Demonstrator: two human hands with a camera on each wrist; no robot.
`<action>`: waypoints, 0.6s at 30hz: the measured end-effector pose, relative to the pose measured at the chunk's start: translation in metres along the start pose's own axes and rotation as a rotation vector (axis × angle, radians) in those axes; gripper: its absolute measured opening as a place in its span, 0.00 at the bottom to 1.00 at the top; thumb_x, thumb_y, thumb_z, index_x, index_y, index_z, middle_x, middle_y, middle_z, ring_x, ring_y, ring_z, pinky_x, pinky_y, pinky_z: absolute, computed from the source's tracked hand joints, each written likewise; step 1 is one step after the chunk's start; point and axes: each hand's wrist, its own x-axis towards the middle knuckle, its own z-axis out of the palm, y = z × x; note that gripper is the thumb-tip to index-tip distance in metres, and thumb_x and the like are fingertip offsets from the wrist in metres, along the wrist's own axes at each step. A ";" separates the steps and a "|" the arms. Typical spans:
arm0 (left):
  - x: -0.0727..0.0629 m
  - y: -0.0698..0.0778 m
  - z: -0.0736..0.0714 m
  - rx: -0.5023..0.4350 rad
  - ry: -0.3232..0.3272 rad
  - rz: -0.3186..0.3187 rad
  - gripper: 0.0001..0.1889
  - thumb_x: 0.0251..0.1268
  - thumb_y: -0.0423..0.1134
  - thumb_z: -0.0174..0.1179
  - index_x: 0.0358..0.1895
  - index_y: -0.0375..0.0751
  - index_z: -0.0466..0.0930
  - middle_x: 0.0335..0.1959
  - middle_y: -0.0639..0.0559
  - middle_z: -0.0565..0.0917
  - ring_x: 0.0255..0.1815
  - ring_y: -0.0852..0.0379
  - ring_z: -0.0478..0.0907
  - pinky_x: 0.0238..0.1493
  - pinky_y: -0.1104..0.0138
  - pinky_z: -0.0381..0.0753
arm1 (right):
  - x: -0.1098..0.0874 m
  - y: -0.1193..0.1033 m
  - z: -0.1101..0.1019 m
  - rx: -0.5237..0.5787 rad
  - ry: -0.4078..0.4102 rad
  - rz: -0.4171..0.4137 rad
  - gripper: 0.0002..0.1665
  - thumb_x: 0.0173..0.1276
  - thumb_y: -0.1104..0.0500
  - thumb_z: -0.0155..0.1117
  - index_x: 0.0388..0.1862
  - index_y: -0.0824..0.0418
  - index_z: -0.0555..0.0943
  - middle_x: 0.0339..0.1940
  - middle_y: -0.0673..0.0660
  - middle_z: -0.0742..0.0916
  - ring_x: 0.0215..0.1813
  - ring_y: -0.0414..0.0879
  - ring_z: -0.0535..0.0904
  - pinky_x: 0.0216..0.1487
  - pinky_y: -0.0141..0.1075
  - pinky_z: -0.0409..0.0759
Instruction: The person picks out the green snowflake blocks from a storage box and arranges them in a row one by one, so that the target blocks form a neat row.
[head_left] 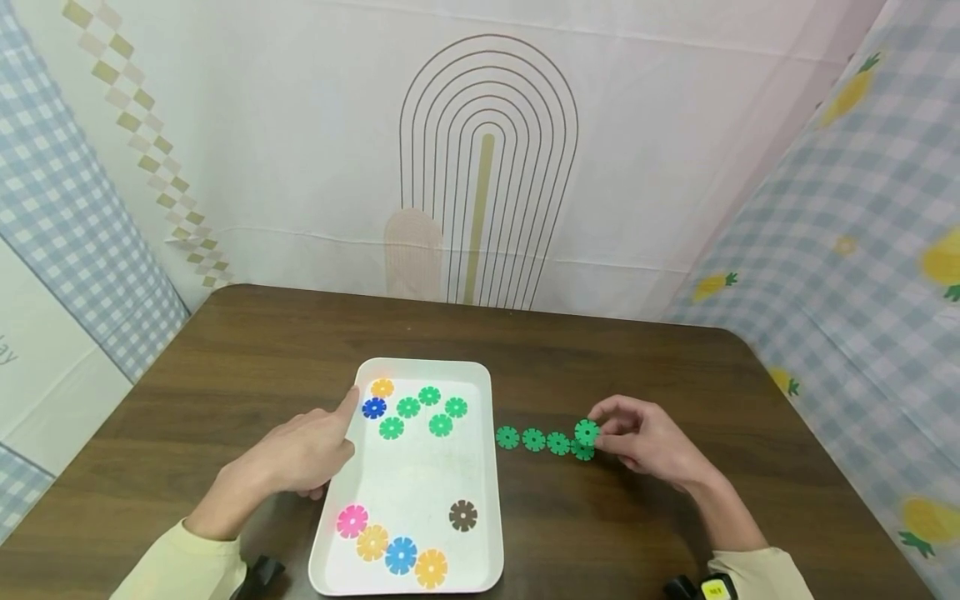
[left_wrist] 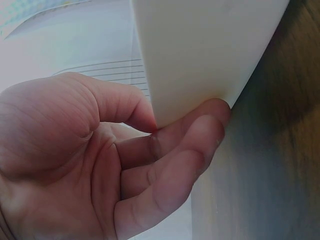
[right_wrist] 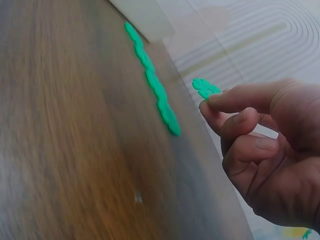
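Tabletop [head_left: 600, 358]: apparently laying green row [head_left: 533, 440].
Left hand [head_left: 300, 452] grips tray [head_left: 412, 475]; right hand [head_left: 654, 443] pinches green disc [head_left: 587, 432]; next, alignment likely needed.

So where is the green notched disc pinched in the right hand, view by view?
Head: green notched disc in the right hand, right of centre, below the middle.
Left wrist: not in it.
Right wrist: disc right of centre, above the middle.
Shared landmark: the white tray, partly visible in both wrist views.
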 end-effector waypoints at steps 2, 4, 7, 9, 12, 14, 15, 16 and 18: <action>0.000 0.000 0.000 0.000 0.001 0.002 0.42 0.74 0.34 0.52 0.85 0.29 0.41 0.18 0.48 0.77 0.13 0.53 0.77 0.22 0.61 0.71 | -0.002 0.005 -0.004 0.000 0.012 0.018 0.21 0.71 0.60 0.72 0.58 0.65 0.79 0.37 0.65 0.87 0.20 0.39 0.68 0.20 0.31 0.68; 0.000 0.000 0.000 -0.001 0.002 0.007 0.42 0.74 0.34 0.52 0.85 0.29 0.41 0.18 0.49 0.77 0.12 0.53 0.77 0.22 0.61 0.71 | -0.003 0.009 -0.008 -0.005 0.019 0.032 0.21 0.71 0.60 0.72 0.59 0.66 0.79 0.37 0.64 0.86 0.20 0.39 0.68 0.20 0.31 0.68; 0.000 0.000 0.000 -0.001 0.003 0.010 0.42 0.74 0.34 0.51 0.85 0.28 0.41 0.18 0.49 0.77 0.12 0.53 0.77 0.22 0.61 0.72 | -0.005 0.014 -0.014 -0.003 0.019 0.049 0.21 0.71 0.60 0.71 0.59 0.66 0.79 0.36 0.62 0.86 0.20 0.39 0.68 0.20 0.31 0.68; 0.001 0.000 0.000 -0.001 0.002 0.007 0.42 0.74 0.34 0.52 0.85 0.28 0.41 0.18 0.49 0.77 0.12 0.53 0.77 0.22 0.61 0.72 | -0.006 0.017 -0.016 -0.002 0.011 0.053 0.21 0.72 0.61 0.71 0.60 0.67 0.78 0.36 0.61 0.85 0.20 0.39 0.68 0.20 0.31 0.68; 0.001 0.000 0.000 0.000 0.002 0.001 0.42 0.74 0.34 0.52 0.85 0.28 0.41 0.18 0.48 0.77 0.13 0.53 0.77 0.22 0.61 0.72 | -0.006 0.021 -0.019 -0.009 -0.001 0.061 0.21 0.72 0.61 0.70 0.60 0.67 0.78 0.36 0.61 0.86 0.20 0.39 0.68 0.19 0.31 0.67; 0.001 0.000 0.001 -0.001 0.003 0.002 0.42 0.74 0.34 0.52 0.85 0.28 0.41 0.18 0.48 0.77 0.13 0.53 0.77 0.22 0.61 0.72 | -0.006 0.024 -0.019 -0.010 -0.009 0.067 0.21 0.72 0.62 0.70 0.60 0.67 0.78 0.35 0.61 0.86 0.20 0.39 0.68 0.19 0.31 0.66; 0.001 -0.001 0.001 -0.003 0.002 0.005 0.42 0.74 0.34 0.52 0.85 0.28 0.41 0.18 0.48 0.77 0.13 0.53 0.77 0.23 0.61 0.72 | -0.006 0.025 -0.019 -0.012 -0.014 0.069 0.21 0.72 0.62 0.69 0.60 0.68 0.78 0.35 0.61 0.86 0.19 0.39 0.68 0.19 0.31 0.66; 0.001 -0.001 0.001 -0.004 0.002 0.006 0.42 0.74 0.34 0.52 0.85 0.28 0.41 0.18 0.48 0.77 0.12 0.53 0.77 0.23 0.61 0.72 | -0.006 0.026 -0.019 -0.015 -0.017 0.069 0.21 0.72 0.62 0.69 0.60 0.68 0.78 0.35 0.61 0.86 0.19 0.39 0.68 0.19 0.30 0.66; 0.000 -0.001 0.001 -0.008 0.000 0.010 0.42 0.74 0.34 0.52 0.85 0.29 0.41 0.18 0.49 0.77 0.12 0.53 0.77 0.23 0.61 0.72 | -0.006 0.027 -0.019 -0.018 -0.023 0.067 0.20 0.72 0.63 0.69 0.60 0.68 0.79 0.35 0.61 0.86 0.19 0.39 0.67 0.19 0.30 0.65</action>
